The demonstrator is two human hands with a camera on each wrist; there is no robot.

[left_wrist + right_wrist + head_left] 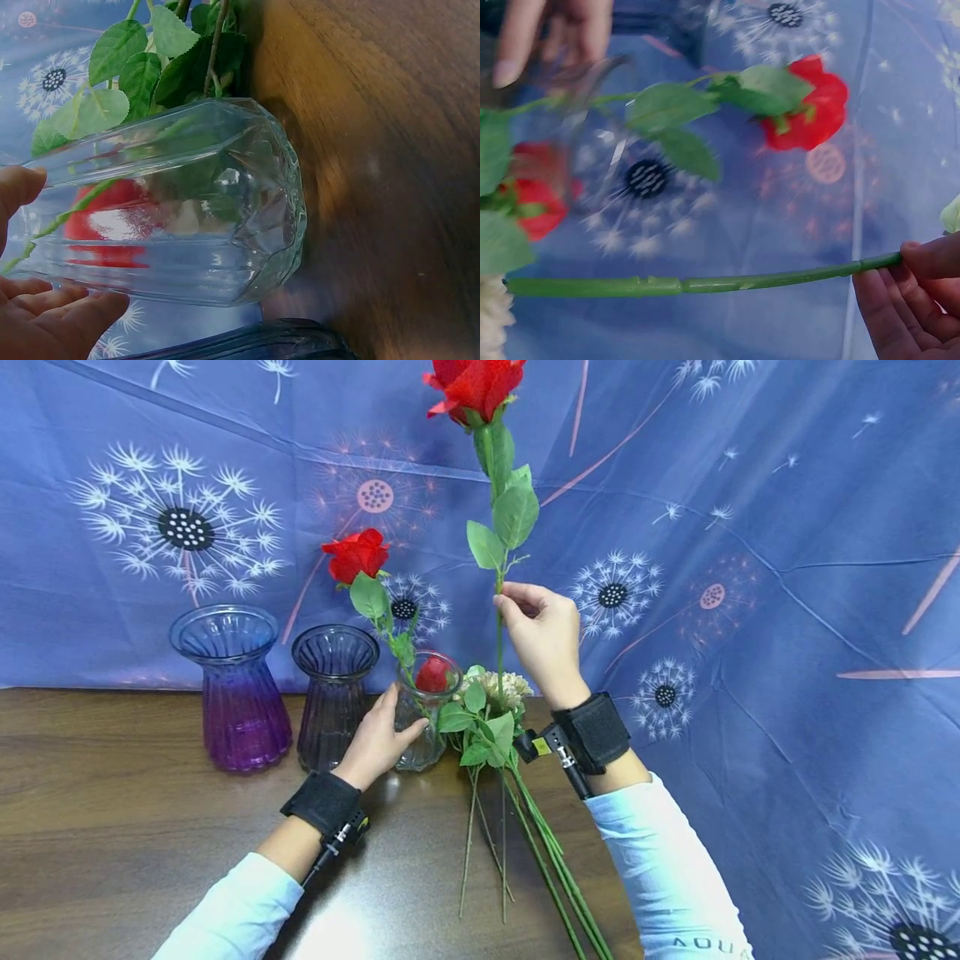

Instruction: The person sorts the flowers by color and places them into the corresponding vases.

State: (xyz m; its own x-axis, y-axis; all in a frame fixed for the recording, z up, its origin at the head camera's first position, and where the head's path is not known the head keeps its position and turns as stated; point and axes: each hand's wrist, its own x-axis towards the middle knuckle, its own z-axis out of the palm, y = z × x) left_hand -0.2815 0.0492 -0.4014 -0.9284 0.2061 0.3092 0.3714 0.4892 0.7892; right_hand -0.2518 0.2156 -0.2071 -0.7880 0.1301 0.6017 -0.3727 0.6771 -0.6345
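My left hand [381,739] grips the clear glass vase [225,270] around its upper part, thumb on one side and fingers on the other. One red rose [358,557] stands in this vase, leaning left. Another red rose bloom [433,676] shows at the vase's rim and through the glass; whether it is inside or behind, I cannot tell. My right hand [547,635] pinches the stem of a third red rose [480,385] between thumb and fingertips, holding it upright right of the vase. In the right wrist view, its bare green stem [765,280] extends from the fingers.
Left of the clear vase stand a dark grey glass vase [335,652] and a blue-purple glass vase [243,710]. Right of it lie pale flowers [513,689] with green leaves and several long stems [558,860] on the wooden table [112,827]. A dandelion-patterned blue cloth [675,460] hangs behind.
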